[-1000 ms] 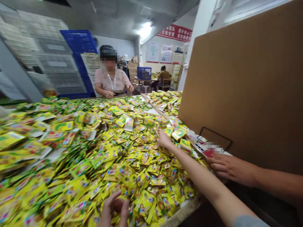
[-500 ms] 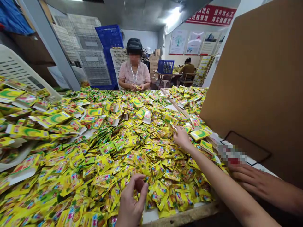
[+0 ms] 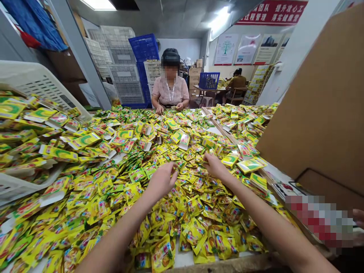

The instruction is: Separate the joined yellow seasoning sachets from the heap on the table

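Observation:
My left hand (image 3: 162,179) reaches over the middle of a heap of small yellow and green sachets (image 3: 110,195). Its fingers curl toward the thumb, and whatever is between them is too small to tell. To its right, my right hand (image 3: 215,167) is low among the sachets, fingers bent together at the tips. What they grip is hidden. Beyond that hand lie flat yellow cartons (image 3: 211,144), and more cartons (image 3: 251,164) rest to its right, beside a wooden strip (image 3: 220,128).
A white crate (image 3: 61,90) tips yellow cartons onto the table at left. A large cardboard sheet (image 3: 315,110) stands at right, near another person's fingers (image 3: 358,216). Across the table sits a person in a pink top (image 3: 170,93); another person (image 3: 237,81) sits farther back.
My left hand has moved forward from the near edge into the heap. My right hand had a small carton-like piece at its fingertips; it now sits lower. The neighbour's hand has withdrawn rightward.

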`<state>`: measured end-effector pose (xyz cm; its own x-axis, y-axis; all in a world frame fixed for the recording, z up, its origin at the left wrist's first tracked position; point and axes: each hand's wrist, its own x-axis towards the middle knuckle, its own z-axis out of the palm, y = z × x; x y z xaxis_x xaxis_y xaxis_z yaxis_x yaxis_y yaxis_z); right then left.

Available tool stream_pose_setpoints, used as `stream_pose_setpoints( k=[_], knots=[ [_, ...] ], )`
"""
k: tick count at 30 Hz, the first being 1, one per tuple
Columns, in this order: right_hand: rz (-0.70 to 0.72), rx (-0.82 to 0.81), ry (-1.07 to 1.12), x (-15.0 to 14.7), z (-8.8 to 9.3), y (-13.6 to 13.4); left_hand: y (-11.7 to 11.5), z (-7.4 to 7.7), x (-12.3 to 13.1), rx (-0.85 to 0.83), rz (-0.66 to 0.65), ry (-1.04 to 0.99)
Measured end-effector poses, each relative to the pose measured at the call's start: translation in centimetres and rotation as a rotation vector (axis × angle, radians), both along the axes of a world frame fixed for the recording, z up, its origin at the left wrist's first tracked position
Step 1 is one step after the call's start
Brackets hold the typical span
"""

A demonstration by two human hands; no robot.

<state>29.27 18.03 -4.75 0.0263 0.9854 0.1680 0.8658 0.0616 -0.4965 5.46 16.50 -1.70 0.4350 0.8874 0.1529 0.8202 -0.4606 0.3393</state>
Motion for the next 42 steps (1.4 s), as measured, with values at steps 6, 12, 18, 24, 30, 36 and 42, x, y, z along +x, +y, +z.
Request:
stream_pose_setpoints(
  k=[6,12,18,24,30,36,42],
  knots=[
    [-0.039,0.035,0.492,-0.1,0.1,-5.8,9.7,-2.2,5.8,-0.004,0.138,0.185],
    [-0.111,-0.051,0.971,-0.7,-0.7,-8.6,9.6,-3.6,6.5,0.003,0.101,0.300],
    [-0.153,-0.051,1.206,-1.8,-0.4,-9.3,8.6,-3.0,6.6,-0.013,0.021,0.214],
    [-0.208,-0.041,1.266,-0.7,-0.2,-10.7,6.3,-0.9,5.2,-0.029,-0.015,-0.106],
    [-0.130,-0.062,1.335,-1.3,1.0,-10.3,-0.5,1.6,2.6,-0.432,-0.311,-0.517],
    [0.080,-0.324,1.449,-4.1,1.8,-10.1,-2.9,1.6,2.5,-0.668,-0.379,-0.600],
    [0.100,-0.363,1.142,-3.0,1.0,-12.5,-3.2,0.5,2.8,-0.721,-0.420,-0.451]
  ],
)
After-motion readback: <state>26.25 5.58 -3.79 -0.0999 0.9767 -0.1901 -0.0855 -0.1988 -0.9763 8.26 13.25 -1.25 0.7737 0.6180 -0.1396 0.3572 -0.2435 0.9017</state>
